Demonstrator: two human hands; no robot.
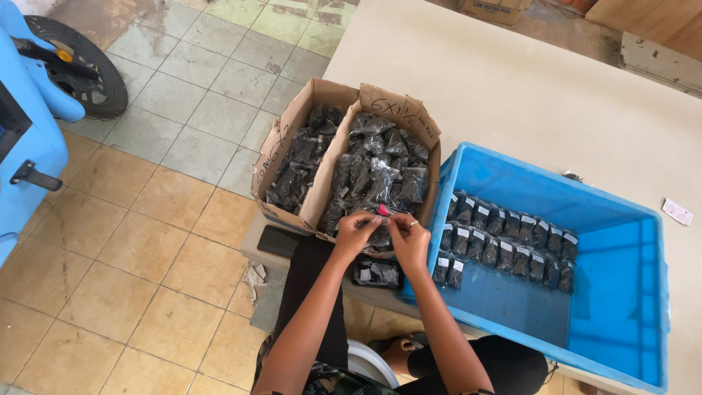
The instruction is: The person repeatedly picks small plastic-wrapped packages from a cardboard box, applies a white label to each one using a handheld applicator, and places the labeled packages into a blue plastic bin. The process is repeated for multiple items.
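The fingertips of both hands meet on a small pink piece, pinched between them just above the near edge of the right cardboard box; the left hand and the right hand, which wears a ring, are closed on it from either side, and what the piece is cannot be told at this size. Just below the hands one small bag of dark contents lies on the near edge of the table. Two open cardboard boxes stand side by side, touching: the left box and the right box, each heaped with clear bags of dark pieces, too many and too tangled to count. To the right a blue plastic crate holds labelled dark packets stood in two rows, roughly twenty in all. A black phone lies beside the left box. The table is pale and flat; the floor is tiled, with a blue vehicle and its wheel at the left.
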